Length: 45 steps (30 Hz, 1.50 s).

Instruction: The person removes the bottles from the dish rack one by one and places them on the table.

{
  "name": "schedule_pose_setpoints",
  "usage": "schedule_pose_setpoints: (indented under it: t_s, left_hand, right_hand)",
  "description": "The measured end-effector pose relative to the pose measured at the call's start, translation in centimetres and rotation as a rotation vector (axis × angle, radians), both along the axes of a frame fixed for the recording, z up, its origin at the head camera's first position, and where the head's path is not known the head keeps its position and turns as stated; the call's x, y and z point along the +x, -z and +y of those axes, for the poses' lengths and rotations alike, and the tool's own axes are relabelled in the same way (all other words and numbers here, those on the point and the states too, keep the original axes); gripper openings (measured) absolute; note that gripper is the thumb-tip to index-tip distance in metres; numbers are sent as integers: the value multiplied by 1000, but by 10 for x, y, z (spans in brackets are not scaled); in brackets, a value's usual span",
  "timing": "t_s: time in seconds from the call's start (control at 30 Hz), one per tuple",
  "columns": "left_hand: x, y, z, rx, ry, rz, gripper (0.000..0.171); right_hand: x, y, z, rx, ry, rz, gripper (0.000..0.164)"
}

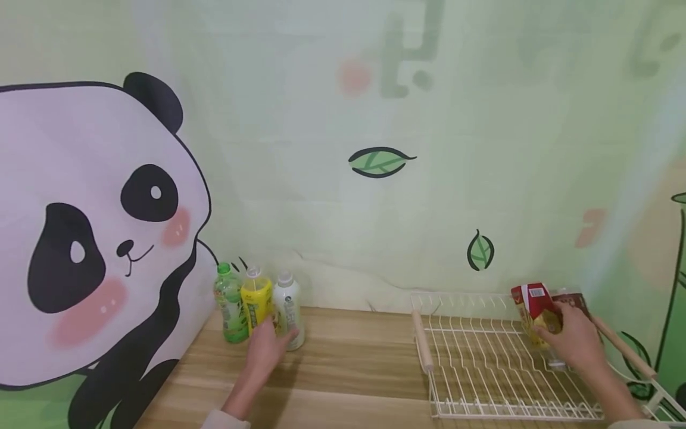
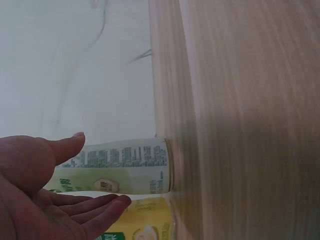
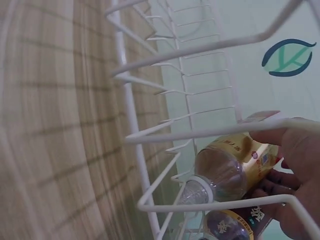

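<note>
Three bottles stand in a row at the left: one green with a green cap (image 1: 230, 307), one yellow (image 1: 257, 296) and one white with a pale label (image 1: 287, 304). My left hand (image 1: 266, 344) is right at the yellow and white bottles. Its thumb and loosely straight fingers (image 2: 100, 212) spread to either side of the white bottle (image 2: 135, 165). At the right, my right hand (image 1: 576, 336) grips a bottle with a red and gold label (image 1: 536, 310), its capped neck pointing down in the white wire rack (image 1: 471, 411). Beside it is a dark-labelled bottle (image 3: 230, 223).
The rack has wooden handles, one on its left side (image 1: 422, 342) and one on its right (image 1: 624, 345). Bottles and rack stand on a wood-grain table (image 1: 354, 363). Behind rises a pale green backdrop (image 1: 300, 179) printed with a panda and leaves.
</note>
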State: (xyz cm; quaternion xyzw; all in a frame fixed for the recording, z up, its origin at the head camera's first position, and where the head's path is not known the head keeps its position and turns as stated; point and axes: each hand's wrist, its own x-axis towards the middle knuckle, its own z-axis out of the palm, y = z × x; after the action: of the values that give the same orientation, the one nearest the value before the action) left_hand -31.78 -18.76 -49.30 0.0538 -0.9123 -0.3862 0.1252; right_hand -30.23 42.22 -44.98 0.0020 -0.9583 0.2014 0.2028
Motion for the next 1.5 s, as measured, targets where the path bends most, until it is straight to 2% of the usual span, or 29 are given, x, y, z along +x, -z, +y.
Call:
schedule_pose_setpoints:
  t_s: [0.13, 0.37, 0.63, 0.8, 0.9, 1.03, 1.17, 1.33, 1.5]
  left_hand:
    - [11, -6, -6, -23, 14, -18, 78]
    - [25, -27, -9, -62, 66, -3, 70]
    - [31, -46, 0, -19, 202, 34, 67]
    - [38, -59, 16, -47, 285, 66, 66]
    - [41, -68, 27, -80, 342, 111, 63]
    - [42, -81, 42, -105, 415, 172, 64]
    - [41, -89, 58, -156, 494, 234, 67]
    - [39, -92, 84, -219, 577, 287, 69]
    - [39, -95, 112, -270, 643, 356, 72]
  right_hand:
    - [4, 4, -5, -6, 16, -26, 82]
    - [0, 7, -6, 54, 62, -81, 92]
    - [0, 4, -4, 91, 66, -152, 102]
    - [2, 6, -7, 78, 58, -127, 101]
    - [2, 3, -12, 74, 18, -63, 95]
    - [3, -11, -30, 76, -60, 20, 86]
    - [6, -30, -52, 78, -117, 35, 85]
    - [14, -46, -79, 64, -184, 33, 84]
    - [22, -56, -107, 86, -273, 78, 79]
